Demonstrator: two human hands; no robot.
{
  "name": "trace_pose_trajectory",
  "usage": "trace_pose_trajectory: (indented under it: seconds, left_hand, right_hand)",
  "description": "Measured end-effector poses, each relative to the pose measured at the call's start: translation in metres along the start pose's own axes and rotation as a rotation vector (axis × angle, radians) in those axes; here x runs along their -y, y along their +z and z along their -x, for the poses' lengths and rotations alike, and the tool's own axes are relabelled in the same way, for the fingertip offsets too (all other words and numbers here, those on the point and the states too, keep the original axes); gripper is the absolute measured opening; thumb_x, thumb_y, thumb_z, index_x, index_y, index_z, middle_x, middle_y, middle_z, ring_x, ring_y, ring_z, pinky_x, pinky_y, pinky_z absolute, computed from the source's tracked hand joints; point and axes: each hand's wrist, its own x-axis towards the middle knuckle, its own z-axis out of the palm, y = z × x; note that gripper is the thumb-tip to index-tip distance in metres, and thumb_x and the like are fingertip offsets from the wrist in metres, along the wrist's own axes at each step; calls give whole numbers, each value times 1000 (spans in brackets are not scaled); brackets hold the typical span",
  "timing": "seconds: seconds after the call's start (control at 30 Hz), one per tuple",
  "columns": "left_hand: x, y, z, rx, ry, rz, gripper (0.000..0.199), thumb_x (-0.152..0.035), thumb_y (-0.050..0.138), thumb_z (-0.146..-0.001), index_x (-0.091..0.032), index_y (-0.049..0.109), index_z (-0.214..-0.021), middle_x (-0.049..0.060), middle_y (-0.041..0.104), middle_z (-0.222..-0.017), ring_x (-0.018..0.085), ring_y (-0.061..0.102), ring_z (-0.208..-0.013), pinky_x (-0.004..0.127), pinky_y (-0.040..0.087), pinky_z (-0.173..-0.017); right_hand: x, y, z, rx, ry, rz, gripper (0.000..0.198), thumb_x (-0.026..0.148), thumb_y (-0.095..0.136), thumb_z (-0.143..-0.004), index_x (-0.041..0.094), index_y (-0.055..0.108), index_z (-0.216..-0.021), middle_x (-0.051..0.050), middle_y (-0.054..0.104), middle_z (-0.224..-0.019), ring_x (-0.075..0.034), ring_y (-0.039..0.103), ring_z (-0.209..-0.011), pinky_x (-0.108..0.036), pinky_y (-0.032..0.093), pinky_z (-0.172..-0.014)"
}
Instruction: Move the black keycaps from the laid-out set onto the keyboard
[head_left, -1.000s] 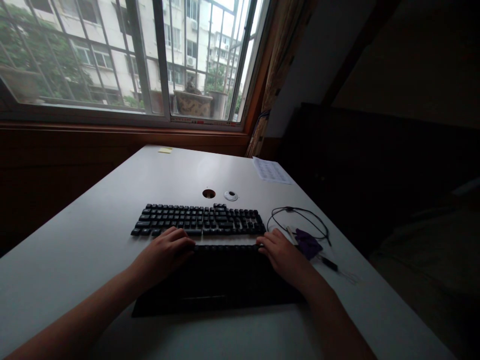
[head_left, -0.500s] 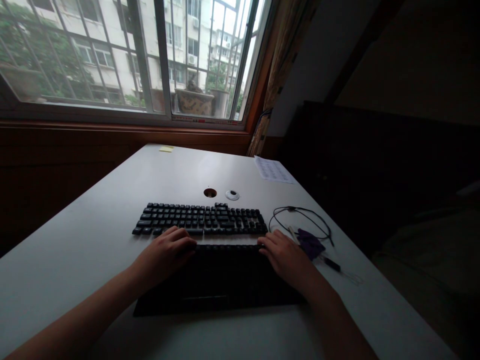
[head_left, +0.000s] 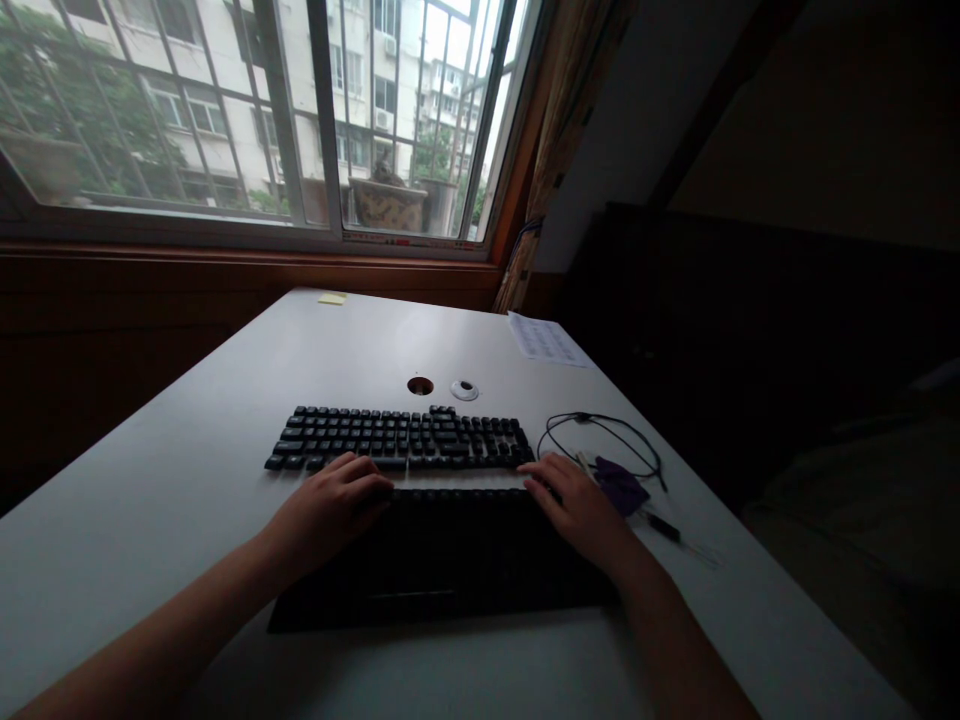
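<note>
A black keyboard [head_left: 450,570] lies near the desk's front, with one row of keys showing along its far edge. My left hand [head_left: 334,505] rests over its far left part. The fingers are bent together at that edge, and the fingertips and thumb are partly hidden. Just beyond lies a keyboard-shaped layout of black keycaps [head_left: 352,432], with a narrow strip of desk between the two. Over the keyboard's far right corner is my right hand [head_left: 570,495], its fingers apart. Its index finger reaches to the right end of the keycap layout. I see nothing between its fingers.
On the white desk [head_left: 187,440], right of my right hand, lie a coiled black cable [head_left: 637,432], a purple cloth-like piece [head_left: 621,487] and a black-handled wire tool [head_left: 664,527]. Farther back are a cable hole [head_left: 420,386], a round cover [head_left: 465,390] and a paper sheet [head_left: 547,340].
My right hand has lifted slightly off the keyboard's far edge, and its index finger has stretched toward the keycap layout. My left hand has stayed in place.
</note>
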Motion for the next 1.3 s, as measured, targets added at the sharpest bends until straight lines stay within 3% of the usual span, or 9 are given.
trace_pose_trajectory:
  seconds: [0.27,0.8,0.97,1.1,1.3]
  left_hand:
    - [4,3,2,2,-17,9,13,-20,63,-93,-22,70,-104,6,67,-100,21,60,-91,35,54,-76]
    - [3,3,1,-11,-2,-1,13,-19,62,-93,-22,69,-103,6,66,-98,21,59,-89,34,54,-76]
    - [2,2,0,-1,-5,-8,12,-19,63,-93,-21,68,-103,6,67,-99,21,60,-90,34,54,-77]
    - [4,3,1,11,-8,-6,13,-19,63,-93,-21,68,-104,6,67,-100,22,59,-91,35,53,-76]
    - [4,4,1,15,-12,0,12,-19,62,-94,-21,68,-105,6,66,-100,22,59,-92,35,53,-77]
  right_hand:
    - [-4,16,-6,31,44,-27,24,37,53,-99,23,69,-89,-6,66,-96,-23,58,-97,-40,46,-91]
    - [-5,19,-6,25,46,-28,27,34,49,-100,22,68,-85,-6,66,-92,-23,57,-92,-39,46,-86]
    - [-4,18,-5,9,66,-65,18,31,53,-96,22,68,-92,-6,67,-96,-24,59,-96,-40,46,-90]
    - [-3,17,-5,1,89,-98,21,34,52,-97,23,68,-106,-7,68,-101,-25,59,-98,-41,46,-91]
    - [-5,18,-4,-14,102,-119,22,30,48,-98,23,66,-109,-7,68,-104,-25,60,-102,-41,46,-94]
